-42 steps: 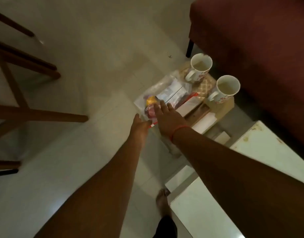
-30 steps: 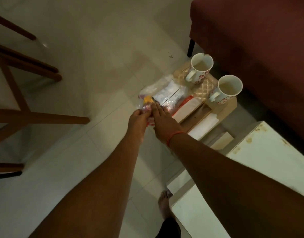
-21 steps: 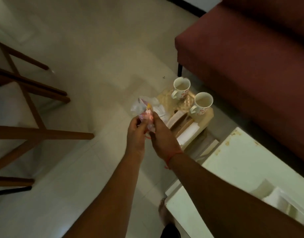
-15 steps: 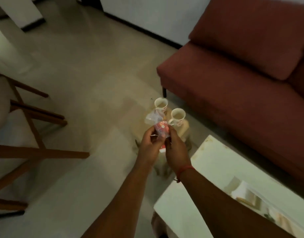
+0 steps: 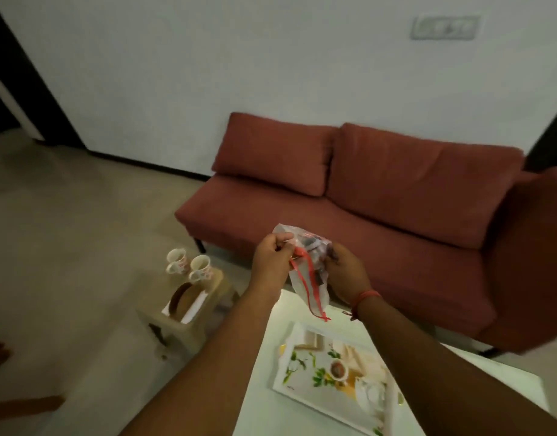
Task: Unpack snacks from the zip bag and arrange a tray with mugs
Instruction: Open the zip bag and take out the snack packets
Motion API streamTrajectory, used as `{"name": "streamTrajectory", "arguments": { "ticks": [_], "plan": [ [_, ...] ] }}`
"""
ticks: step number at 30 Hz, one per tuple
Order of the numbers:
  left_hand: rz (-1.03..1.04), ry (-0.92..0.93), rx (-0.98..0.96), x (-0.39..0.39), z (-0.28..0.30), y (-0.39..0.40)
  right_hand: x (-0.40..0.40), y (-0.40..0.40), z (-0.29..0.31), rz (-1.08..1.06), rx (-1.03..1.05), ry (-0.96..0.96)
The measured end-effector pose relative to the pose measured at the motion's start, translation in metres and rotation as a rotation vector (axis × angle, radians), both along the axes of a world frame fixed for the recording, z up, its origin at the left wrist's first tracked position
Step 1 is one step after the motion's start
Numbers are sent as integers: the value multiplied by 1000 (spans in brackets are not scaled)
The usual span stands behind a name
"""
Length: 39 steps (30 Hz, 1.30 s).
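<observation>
Zip bag [image 5: 305, 262] hangs in the air between both hands, above the near end of the white table [image 5: 264, 372], its red seal strip dangling loose below the grip. Left hand [image 5: 272, 261] has its fingers curled and pinching the upper left edge of the bag; right hand [image 5: 346, 272] curls round the bag's right side, where dark and red packets bunch up inside the clear plastic. Whether the mouth is already open I cannot tell, as the film is crumpled and blurred.

Below the grip and toward the person lies the printed tray [image 5: 289, 382], flat on the table and bare of mugs. Left of the grip and lower down, the two mugs [image 5: 189, 265] stand side by side at the far end of a small beige stool [image 5: 192, 322], well apart from the tray. Beyond the grip sits the red sofa [image 5: 381, 190].

The risk, as I judge it, is the bag tearing or tipping: pulling the two sides apart with the weight bunched on the right could spill packets past the table edge onto the floor, or onto the tray in a heap.
</observation>
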State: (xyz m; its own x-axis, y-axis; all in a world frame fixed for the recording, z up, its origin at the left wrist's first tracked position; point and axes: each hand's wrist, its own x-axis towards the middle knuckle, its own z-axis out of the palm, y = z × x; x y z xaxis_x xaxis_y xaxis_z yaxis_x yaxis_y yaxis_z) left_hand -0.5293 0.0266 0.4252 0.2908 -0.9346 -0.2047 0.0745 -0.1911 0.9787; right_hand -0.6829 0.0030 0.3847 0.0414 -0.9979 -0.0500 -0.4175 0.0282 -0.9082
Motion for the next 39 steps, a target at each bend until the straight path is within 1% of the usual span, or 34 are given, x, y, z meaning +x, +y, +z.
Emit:
{"name": "streamTrajectory", "arguments": {
  "ticks": [3, 6, 9, 11, 13, 15, 17, 19, 20, 21, 23, 24, 26, 27, 29, 31, 33, 35, 39],
  "plan": [
    [17, 147, -9, -44, 31, 3, -64, 7, 6, -115, -5, 13],
    [23, 312, -11, -79, 62, 7, -117, 12, 5, -267, 35, -49],
    [6, 440, -16, -102, 87, 10, -150, 28, 11, -383, 110, -100],
    [-11, 491, -17, -114, 102, 12, -165, 38, 9, -442, 195, -130],
    [-20, 525, -7, -121, 114, 14, -175, 46, 1, -457, 311, -141],
    [-33, 550, 10, -125, 125, 16, -178, 52, -1, -474, 315, -116],
    [-48, 582, 16, -127, 133, 19, -173, 58, 14, -575, 162, -42],
    [-56, 586, 14, -125, 138, 20, -159, 67, 43, -654, -62, -101],
    [-58, 577, 14, -123, 140, 20, -150, 71, 60, -642, -163, -170],
    [-57, 566, 12, -120, 142, 20, -139, 75, 79, -583, -231, -222],
    [-56, 557, 6, -114, 144, 20, -123, 80, 110, -378, -346, -237],
    [-58, 551, 3, -110, 145, 20, -116, 81, 123, -284, -394, -206],
    [-62, 523, 7, -104, 147, 20, -106, 81, 146, -141, -473, -79],
    [-62, 506, 14, -101, 148, 20, -101, 81, 157, -86, -503, 24],
    [-60, 483, 25, -96, 151, 21, -87, 76, 170, -7, -596, 306],
    [-71, 484, 28, -92, 155, 23, -73, 70, 175, 25, -705, 555],
    [-82, 506, 14, -90, 160, 25, -63, 66, 177, 20, -804, 713],
    [-84, 513, -11, -85, 163, 25, -55, 62, 179, 8, -870, 775],
    [-132, 510, -36, -73, 166, 22, -44, 59, 186, 16, -863, 737]
  ]
}}
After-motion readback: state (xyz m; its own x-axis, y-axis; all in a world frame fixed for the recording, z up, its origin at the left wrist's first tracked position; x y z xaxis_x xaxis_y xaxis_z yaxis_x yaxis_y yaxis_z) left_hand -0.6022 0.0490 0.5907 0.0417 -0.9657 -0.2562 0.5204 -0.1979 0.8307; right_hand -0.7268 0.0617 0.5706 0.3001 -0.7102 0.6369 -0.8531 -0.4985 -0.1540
